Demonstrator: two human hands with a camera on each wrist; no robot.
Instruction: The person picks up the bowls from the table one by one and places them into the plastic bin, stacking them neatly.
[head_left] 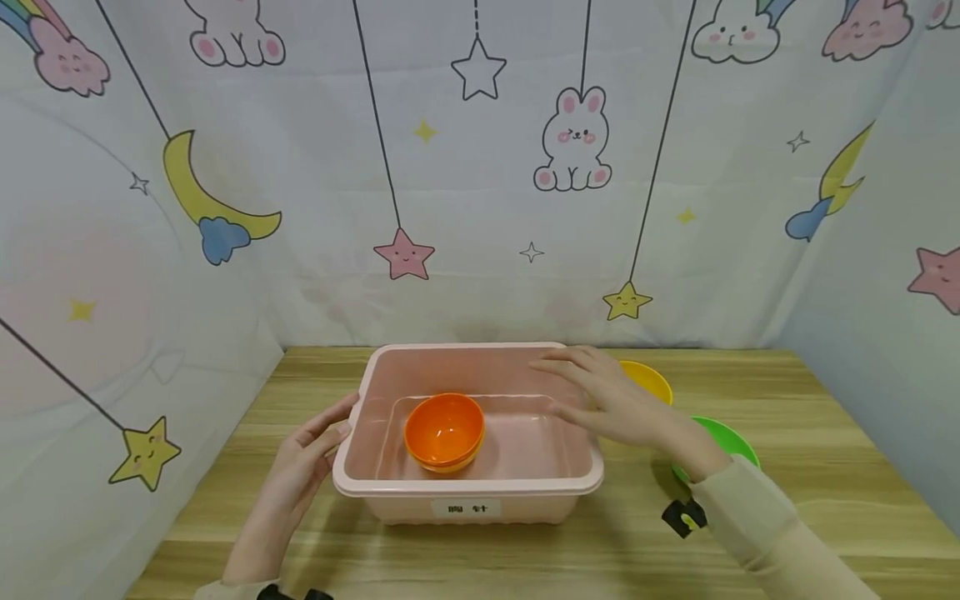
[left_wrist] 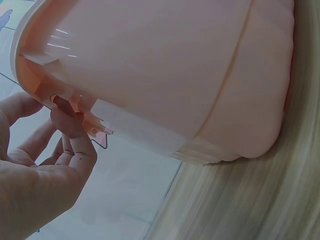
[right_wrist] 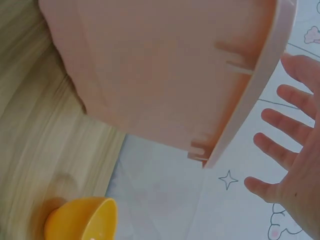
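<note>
A pink plastic basin with a white label on its front stands on the wooden table. Inside, left of centre, is an orange bowl, stacked on another bowl whose lower edge just shows. My left hand touches the basin's left rim from outside, a fingertip tucked beneath the overhanging lip in the left wrist view. Over the basin's right side, my right hand is spread and holds nothing; the right wrist view shows its fingers apart, close to the rim.
Right of the basin, partly behind my right hand and forearm, are a yellow bowl and a green bowl. A patterned white cloth hangs behind the wooden table and along both sides.
</note>
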